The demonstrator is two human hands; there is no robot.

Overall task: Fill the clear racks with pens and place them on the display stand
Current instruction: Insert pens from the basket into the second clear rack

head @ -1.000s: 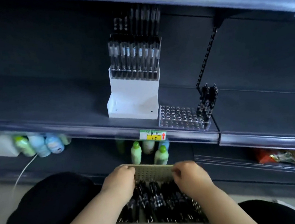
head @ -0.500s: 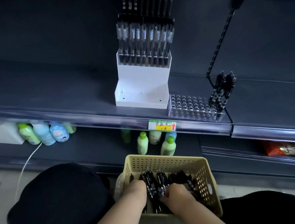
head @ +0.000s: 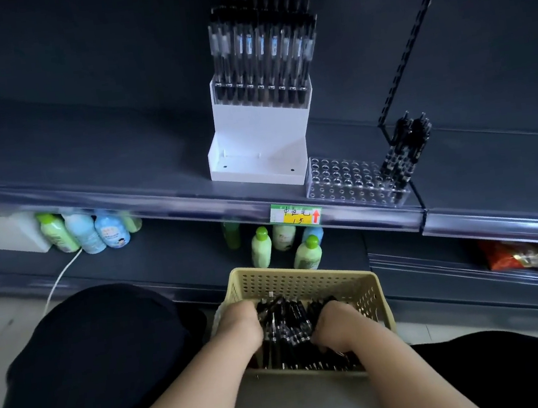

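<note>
A beige perforated basket (head: 303,283) sits between my knees, holding a heap of black pens (head: 290,325). My left hand (head: 241,324) and my right hand (head: 336,325) are both down in the heap with fingers curled among the pens. On the dark shelf above stands a clear rack (head: 342,178) with many bare holes and a small cluster of black pens (head: 402,151) at its right end. Left of it is the white display stand (head: 260,137), whose upper tier carries a filled row of pens (head: 261,57).
The shelf's front rail carries a green and yellow price tag (head: 295,215). Below it stand green and blue bottles (head: 266,247), more bottles (head: 83,231) at the left with a white cable (head: 58,281), and snack packets (head: 535,257) at the right.
My hands have dropped from the basket's far rim down into the pens. The view has tilted down and closer, so the basket shows whole.
</note>
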